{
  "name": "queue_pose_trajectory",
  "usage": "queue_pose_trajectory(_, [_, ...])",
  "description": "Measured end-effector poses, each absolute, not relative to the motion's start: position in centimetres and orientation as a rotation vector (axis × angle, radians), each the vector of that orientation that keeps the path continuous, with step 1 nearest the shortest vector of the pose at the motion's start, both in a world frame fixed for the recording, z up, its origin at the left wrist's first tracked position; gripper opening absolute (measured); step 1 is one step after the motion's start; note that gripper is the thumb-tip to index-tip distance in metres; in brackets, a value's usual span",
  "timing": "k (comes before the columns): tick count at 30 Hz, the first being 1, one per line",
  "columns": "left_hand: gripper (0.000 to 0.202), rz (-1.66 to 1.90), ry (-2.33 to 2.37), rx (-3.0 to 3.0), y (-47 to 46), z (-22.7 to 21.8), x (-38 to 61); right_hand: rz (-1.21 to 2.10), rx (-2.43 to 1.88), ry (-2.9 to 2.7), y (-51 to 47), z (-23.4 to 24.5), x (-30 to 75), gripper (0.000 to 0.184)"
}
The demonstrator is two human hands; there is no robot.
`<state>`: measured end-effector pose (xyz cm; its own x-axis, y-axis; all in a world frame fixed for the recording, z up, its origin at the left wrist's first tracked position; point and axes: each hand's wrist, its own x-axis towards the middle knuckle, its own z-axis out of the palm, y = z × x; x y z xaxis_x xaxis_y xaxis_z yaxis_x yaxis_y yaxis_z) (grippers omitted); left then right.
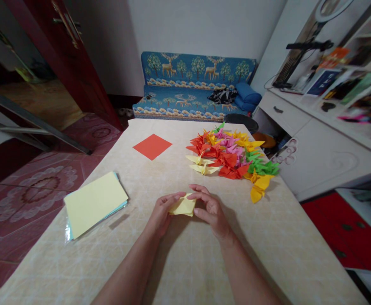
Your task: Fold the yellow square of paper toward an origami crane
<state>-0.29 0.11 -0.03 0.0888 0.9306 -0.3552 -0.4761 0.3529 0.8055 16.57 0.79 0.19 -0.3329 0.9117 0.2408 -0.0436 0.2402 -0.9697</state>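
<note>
While a small folded yellow paper (pixel 184 205) is gripped by the left hand (pixel 163 209) over the middle of the table (pixel 191 267), its right end is met by the loosely curled right hand (pixel 211 209); whether it is pinched there cannot be told. Paper cranes (pixel 226 159) are clustered beyond, right of a red sheet (pixel 152 147).
</note>
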Motion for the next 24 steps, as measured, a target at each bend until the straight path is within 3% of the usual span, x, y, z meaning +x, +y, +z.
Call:
queue_pose_trajectory(13, [0.041, 1.102, 1.017, 0.64, 0.1, -0.4, -0.19, 1.315, -0.864, -1.511, 0.81, 0.25, 16.61, 0.018])
queue_pose_trajectory(18, [0.034, 1.092, 0.954, 0.626, 0.04, -0.15, -0.21, 1.114, -0.941, -1.646, 0.95, 0.17, 16.32, 0.013])
queue_pose_trajectory(24, [0.041, 0.996, 0.866, 0.637, -0.25, 0.1, -0.3, 0.993, -1.006, -1.73, 0.98, -0.57, 15.72, 0.03])
